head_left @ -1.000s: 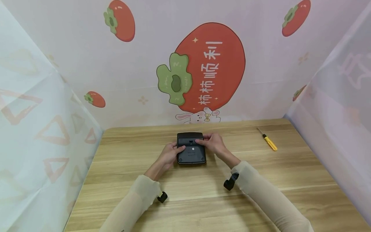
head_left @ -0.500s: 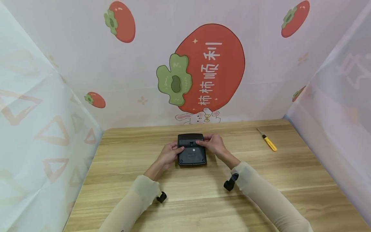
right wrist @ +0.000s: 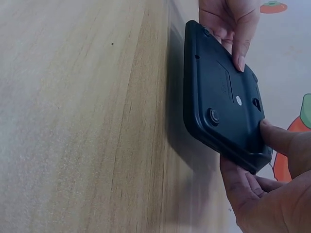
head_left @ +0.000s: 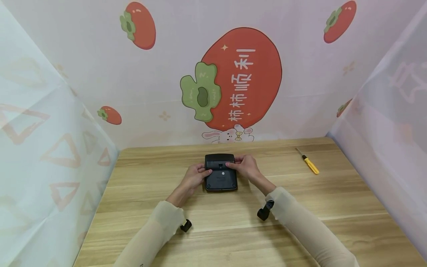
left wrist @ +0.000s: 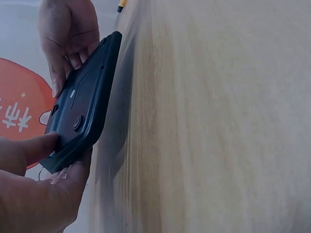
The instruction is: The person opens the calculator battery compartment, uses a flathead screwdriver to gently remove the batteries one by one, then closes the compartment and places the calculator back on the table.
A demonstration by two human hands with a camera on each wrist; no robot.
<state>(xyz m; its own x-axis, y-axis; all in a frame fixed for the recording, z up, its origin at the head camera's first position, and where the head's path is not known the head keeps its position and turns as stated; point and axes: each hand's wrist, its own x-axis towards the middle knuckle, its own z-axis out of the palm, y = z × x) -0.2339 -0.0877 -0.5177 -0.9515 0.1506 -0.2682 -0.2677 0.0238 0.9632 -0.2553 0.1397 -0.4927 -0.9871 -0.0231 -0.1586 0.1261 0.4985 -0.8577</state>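
- From my seat the black device sits btwn the hands, up off the wood table w/ its shadow beneath in both wrist views.
- L hand grips its left side: thumb on the face turned up, fingers tucked under.
- R hand pinches the right side the same way, a bit nearer the far end.
- Relation I'd key on: the small slot near the far edge. R thumb is just beside it, so R is the nearer hand; L thumb lies lower and left.
- Up-facing side looks like the underside (round feet at the near corners, white dot mid-face).
- Long axis: prob. runs away from me toward the back wall, but the head cam foreshortens it, so can't swear to that.
- Yellow screwdriver: far right on the table, well apart from R hand, tip pointing away and slightly left. Neither hand touches it; R is closer.
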